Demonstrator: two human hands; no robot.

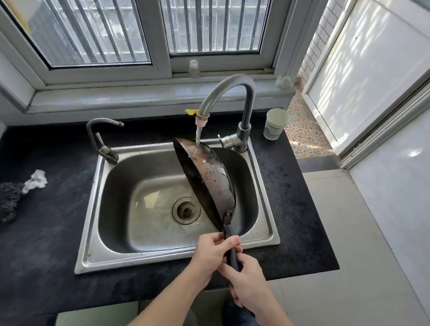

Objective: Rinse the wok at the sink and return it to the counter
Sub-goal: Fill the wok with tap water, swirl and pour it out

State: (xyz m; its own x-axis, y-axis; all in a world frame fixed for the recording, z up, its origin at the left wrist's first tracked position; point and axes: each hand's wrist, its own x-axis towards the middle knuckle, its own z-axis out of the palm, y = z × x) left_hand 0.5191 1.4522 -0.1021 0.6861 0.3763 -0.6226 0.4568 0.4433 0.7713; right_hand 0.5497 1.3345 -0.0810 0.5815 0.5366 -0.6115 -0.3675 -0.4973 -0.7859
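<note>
A dark wok [209, 177] is held on its side over the steel sink [136, 256], its hollow facing right and its far rim up under the tall faucet [229, 87]. Water runs from the spout onto the wok's upper inner surface. Both hands grip its black handle at the sink's front right corner. My left hand [211, 254] holds the handle nearer the pan, and my right hand [245, 279] holds the end of it.
A black counter [33, 239] surrounds the sink. A steel scourer [4, 200] and a crumpled white tissue [36, 181] lie at the left. A small second tap [101, 139] stands at the sink's back left. A paper cup [276, 124] sits at the back right, near the counter's edge.
</note>
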